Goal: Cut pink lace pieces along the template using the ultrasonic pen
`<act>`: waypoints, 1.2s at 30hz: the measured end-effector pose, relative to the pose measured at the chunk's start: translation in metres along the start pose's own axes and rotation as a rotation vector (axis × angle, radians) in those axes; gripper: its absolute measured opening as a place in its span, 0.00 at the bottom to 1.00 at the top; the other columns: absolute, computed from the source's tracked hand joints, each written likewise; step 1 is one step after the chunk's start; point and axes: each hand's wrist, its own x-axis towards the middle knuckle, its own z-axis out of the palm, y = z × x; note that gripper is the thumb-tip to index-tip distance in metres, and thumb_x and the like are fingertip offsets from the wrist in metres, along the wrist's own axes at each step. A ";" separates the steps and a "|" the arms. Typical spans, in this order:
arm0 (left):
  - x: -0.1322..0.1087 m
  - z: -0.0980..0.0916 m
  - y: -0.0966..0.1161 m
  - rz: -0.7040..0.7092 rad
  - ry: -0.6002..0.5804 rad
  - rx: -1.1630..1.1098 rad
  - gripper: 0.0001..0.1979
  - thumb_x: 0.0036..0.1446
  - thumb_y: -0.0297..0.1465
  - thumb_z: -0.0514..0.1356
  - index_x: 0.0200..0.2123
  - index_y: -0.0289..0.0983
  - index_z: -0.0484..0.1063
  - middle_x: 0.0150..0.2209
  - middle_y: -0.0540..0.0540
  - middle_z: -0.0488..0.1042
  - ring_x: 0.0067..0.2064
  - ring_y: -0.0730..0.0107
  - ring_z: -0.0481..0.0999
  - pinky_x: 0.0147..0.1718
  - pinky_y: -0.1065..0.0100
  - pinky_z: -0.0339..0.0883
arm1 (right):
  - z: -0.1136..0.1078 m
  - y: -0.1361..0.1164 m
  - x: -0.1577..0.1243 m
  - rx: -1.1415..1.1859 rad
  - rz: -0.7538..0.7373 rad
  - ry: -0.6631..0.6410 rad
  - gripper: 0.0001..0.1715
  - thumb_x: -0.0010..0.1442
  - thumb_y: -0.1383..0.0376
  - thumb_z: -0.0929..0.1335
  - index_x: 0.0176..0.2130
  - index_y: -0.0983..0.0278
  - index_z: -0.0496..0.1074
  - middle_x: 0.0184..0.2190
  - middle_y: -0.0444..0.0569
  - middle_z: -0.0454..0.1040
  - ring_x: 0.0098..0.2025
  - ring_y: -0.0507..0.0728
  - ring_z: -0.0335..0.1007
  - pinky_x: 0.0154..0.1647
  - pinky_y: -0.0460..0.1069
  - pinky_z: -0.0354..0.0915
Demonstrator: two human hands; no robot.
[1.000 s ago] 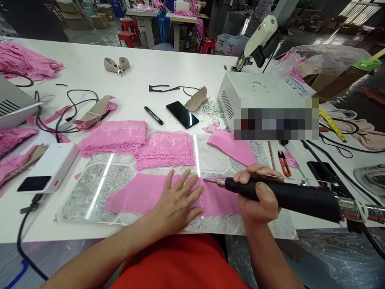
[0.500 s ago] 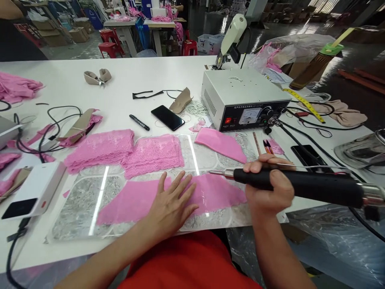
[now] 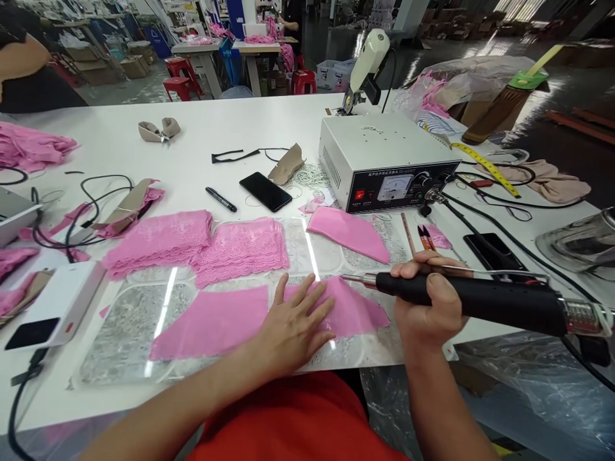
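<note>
My left hand (image 3: 300, 323) lies flat with fingers spread on the right pink fabric piece (image 3: 358, 310), partly covering it. Beside it on the left is another flat pink fabric piece (image 3: 216, 320). Both rest on a clear patterned mat (image 3: 120, 333). In my right hand (image 3: 430, 301) is a black-handled ultrasonic welding pen (image 3: 485, 301), fingers wrapped around the handle. Its thin metal tip points left, at the upper edge of the right piece; whether it touches the fabric I cannot tell. Behind, a thick pink panel stack (image 3: 348, 232) and two lace stacks (image 3: 240, 250) lie on the mat.
The welder's control box (image 3: 389, 160) stands at the back right, its cable running to the pen. A phone (image 3: 266, 191), a marker (image 3: 221, 199), a white power bank (image 3: 57, 307), scissors (image 3: 161, 131) and a glass jar (image 3: 576, 246) surround the mat. Another person's arm (image 3: 24, 57) shows at far left.
My left hand has slid right, from across both fabric pieces onto the right piece. The pen tip has shifted slightly right relative to the mat, and a gap between the two pieces now shows.
</note>
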 end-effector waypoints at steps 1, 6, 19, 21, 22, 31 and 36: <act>0.001 0.001 0.000 0.001 0.000 -0.005 0.23 0.67 0.46 0.53 0.58 0.41 0.67 0.62 0.44 0.67 0.66 0.51 0.59 0.67 0.41 0.31 | 0.000 0.000 0.001 -0.009 -0.006 0.014 0.08 0.46 0.67 0.66 0.32 0.63 0.69 0.30 0.43 0.71 0.23 0.49 0.65 0.25 0.50 0.67; 0.003 0.007 0.000 0.014 -0.012 0.004 0.24 0.66 0.47 0.53 0.60 0.42 0.66 0.64 0.45 0.65 0.67 0.50 0.58 0.66 0.41 0.29 | -0.002 0.000 0.003 -0.044 -0.014 0.049 0.09 0.46 0.66 0.65 0.32 0.63 0.68 0.30 0.43 0.70 0.23 0.49 0.65 0.25 0.49 0.67; 0.003 0.006 -0.001 0.024 -0.026 0.024 0.26 0.66 0.49 0.52 0.60 0.41 0.65 0.65 0.44 0.62 0.68 0.49 0.56 0.66 0.41 0.27 | -0.004 0.002 0.003 -0.024 -0.004 0.044 0.09 0.45 0.67 0.65 0.32 0.63 0.68 0.31 0.43 0.71 0.23 0.49 0.65 0.24 0.49 0.67; 0.004 0.005 -0.001 0.037 -0.035 0.025 0.26 0.66 0.49 0.51 0.60 0.41 0.65 0.65 0.44 0.62 0.68 0.50 0.56 0.66 0.41 0.25 | -0.003 0.002 0.003 -0.018 -0.009 0.053 0.09 0.45 0.67 0.65 0.32 0.63 0.68 0.31 0.43 0.71 0.23 0.49 0.65 0.24 0.49 0.67; 0.005 0.004 -0.002 0.043 -0.037 0.026 0.26 0.66 0.48 0.51 0.60 0.40 0.65 0.65 0.44 0.63 0.68 0.51 0.56 0.66 0.41 0.25 | -0.003 0.002 0.003 -0.015 -0.011 0.057 0.10 0.45 0.67 0.65 0.32 0.63 0.69 0.30 0.43 0.71 0.22 0.49 0.65 0.24 0.49 0.67; 0.013 0.008 -0.001 0.062 -0.037 0.043 0.24 0.67 0.45 0.53 0.60 0.41 0.65 0.65 0.45 0.63 0.68 0.52 0.55 0.67 0.42 0.26 | -0.005 0.001 0.004 -0.012 -0.011 0.058 0.09 0.45 0.67 0.66 0.32 0.63 0.69 0.30 0.42 0.72 0.22 0.49 0.65 0.23 0.49 0.67; 0.012 0.008 0.000 0.055 -0.048 0.032 0.25 0.66 0.46 0.53 0.61 0.40 0.65 0.65 0.44 0.63 0.68 0.50 0.55 0.66 0.40 0.30 | -0.006 0.002 0.004 -0.020 -0.013 0.068 0.09 0.44 0.67 0.65 0.31 0.63 0.68 0.30 0.42 0.71 0.21 0.48 0.65 0.24 0.49 0.67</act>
